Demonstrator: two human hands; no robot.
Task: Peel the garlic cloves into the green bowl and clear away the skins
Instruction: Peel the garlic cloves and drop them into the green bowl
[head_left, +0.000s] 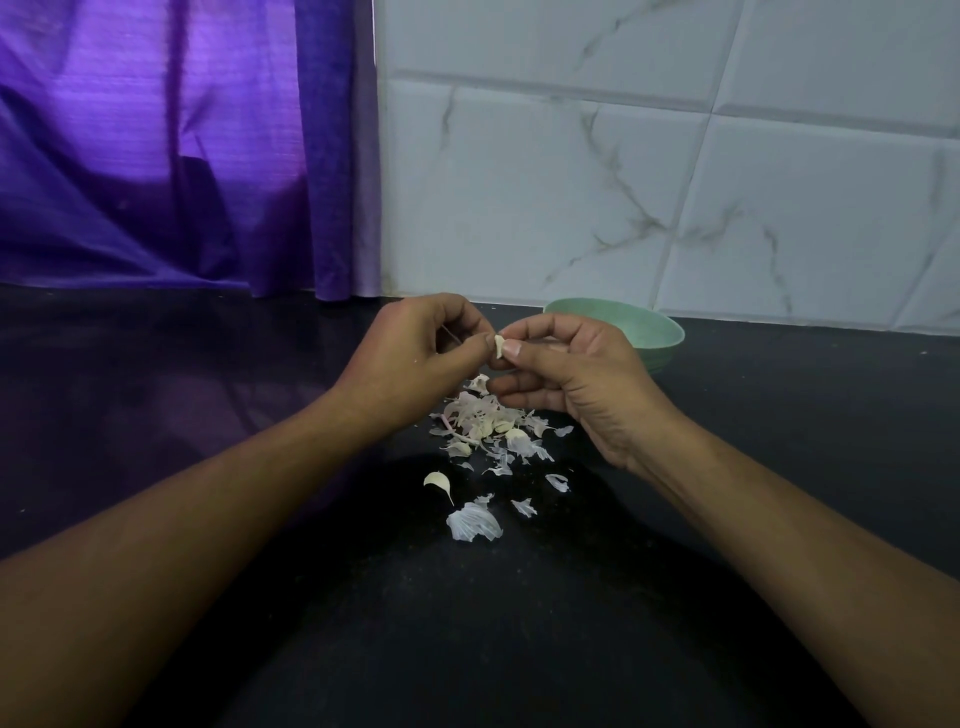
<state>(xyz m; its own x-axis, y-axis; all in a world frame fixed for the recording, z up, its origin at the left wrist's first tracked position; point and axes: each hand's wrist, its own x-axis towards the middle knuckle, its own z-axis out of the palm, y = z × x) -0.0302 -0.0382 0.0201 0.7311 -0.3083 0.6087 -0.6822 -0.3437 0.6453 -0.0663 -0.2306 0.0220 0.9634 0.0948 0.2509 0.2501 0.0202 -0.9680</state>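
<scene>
Two-handed pinch on one small pale garlic clove (499, 346), held over the heap of papery white skins (488, 423).
The left hand (410, 353) and right hand (566, 374) each curl thumb and fingertips onto it, above the glossy black countertop (208, 415), near the round pale-green bowl (660, 332). Likely best: one hand steadies, the other thumbnail lifts skin from the tip, scraps falling onto the heap, bare clove then into the bowl.
</scene>
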